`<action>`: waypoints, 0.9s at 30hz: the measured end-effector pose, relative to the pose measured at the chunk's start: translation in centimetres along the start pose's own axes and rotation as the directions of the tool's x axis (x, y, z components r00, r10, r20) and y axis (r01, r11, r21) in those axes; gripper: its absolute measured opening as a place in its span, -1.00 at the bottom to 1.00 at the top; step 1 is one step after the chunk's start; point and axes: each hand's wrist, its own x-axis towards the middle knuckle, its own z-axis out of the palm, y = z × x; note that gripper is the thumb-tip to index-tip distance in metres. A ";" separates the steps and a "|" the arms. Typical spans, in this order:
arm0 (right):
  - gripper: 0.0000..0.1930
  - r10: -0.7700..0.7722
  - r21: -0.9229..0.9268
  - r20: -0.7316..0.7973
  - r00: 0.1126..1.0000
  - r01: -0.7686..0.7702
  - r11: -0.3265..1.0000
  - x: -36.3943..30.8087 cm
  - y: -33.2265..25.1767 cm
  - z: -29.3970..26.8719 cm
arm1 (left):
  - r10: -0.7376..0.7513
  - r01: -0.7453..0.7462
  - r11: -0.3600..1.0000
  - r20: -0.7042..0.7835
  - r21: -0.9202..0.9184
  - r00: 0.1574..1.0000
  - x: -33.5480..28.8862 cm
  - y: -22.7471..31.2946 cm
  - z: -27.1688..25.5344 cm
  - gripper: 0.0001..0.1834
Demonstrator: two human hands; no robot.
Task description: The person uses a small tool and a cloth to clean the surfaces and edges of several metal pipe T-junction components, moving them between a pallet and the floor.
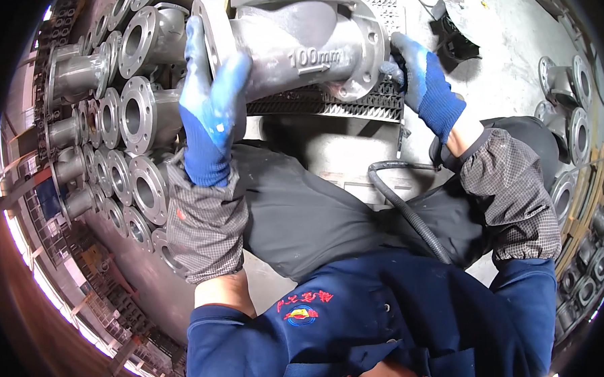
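A grey cast-metal valve body (289, 37) with round bolt-holed flanges lies on its side on a perforated metal stand (318, 100) before me. Raised lettering and an arrow mark its barrel. My left hand (212, 101), in a blue coated glove, grips the left flange, thumb on the near side and fingers along the outer face. At the other end, my right hand (420, 75), gloved alike, curls its fingers around the rim of the right flange. The top of the casting runs out of the picture.
Flanged castings (140, 115) are stacked high on my left. More castings (571, 109) stand on the floor at right. A black corrugated hose (407, 207) crosses my lap. Beyond my right hand, a dark object (456, 40) lies on the floor, its kind unclear.
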 end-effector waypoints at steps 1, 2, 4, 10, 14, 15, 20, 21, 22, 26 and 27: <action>-0.81 0.155 0.219 -0.077 0.985 -0.135 0.966 0.6 -0.7 1.1 | 0.371 -0.378 0.798 0.110 0.469 0.922 0.8 -1.3 -0.4 -0.46; -0.81 0.116 0.182 -0.110 0.987 -0.094 0.979 0.3 -1.3 1.8 | 0.360 -0.343 0.863 0.025 0.372 0.933 1.1 -2.1 -0.4 -0.56; -0.80 0.009 0.021 -0.054 0.999 -0.008 1.000 0.5 -1.2 1.9 | 0.380 -0.379 0.862 0.067 0.337 0.923 1.5 -4.1 -1.1 -0.50; -0.80 -0.079 -0.219 0.213 0.974 0.126 0.968 1.9 4.6 1.0 | -0.148 0.154 0.984 0.075 -0.088 0.986 1.7 -3.0 -0.4 -0.36; -0.72 0.198 -0.051 0.151 0.968 -0.192 0.980 1.6 1.8 2.5 | 0.124 -0.129 0.989 0.061 0.077 0.990 -0.1 -4.9 -1.8 -0.47; -0.73 0.407 0.148 0.130 0.904 -0.423 0.894 1.4 -0.1 3.3 | 0.282 -0.295 0.941 0.100 0.164 0.954 -0.5 -5.5 -2.3 -0.51; -0.79 -0.195 -0.539 0.352 0.916 0.368 0.758 0.4 0.6 2.9 | 0.137 -0.136 0.990 -0.022 0.022 0.990 -2.2 -7.3 -3.9 -0.63; -0.82 -0.238 -0.637 0.416 0.878 0.468 0.612 0.0 -0.1 3.0 | 0.086 -0.082 0.991 -0.033 0.109 0.996 -2.9 -6.8 -4.3 -0.61; -0.83 -0.362 -0.680 0.464 0.809 0.587 0.440 0.4 0.3 2.5 | -0.137 0.130 0.990 -0.124 -0.057 0.983 -2.8 -5.9 -3.7 -0.60; -0.86 -0.395 -0.671 0.429 0.813 0.579 0.464 -0.3 -0.5 2.3 | -0.712 0.447 0.538 -0.102 -0.714 0.695 -2.6 -3.5 -3.0 -0.56; -0.87 -0.385 -0.657 0.432 0.816 0.577 0.485 -0.3 -0.5 2.4 | -0.679 0.421 0.605 -0.161 -0.676 0.716 -3.1 -3.4 -3.0 -0.56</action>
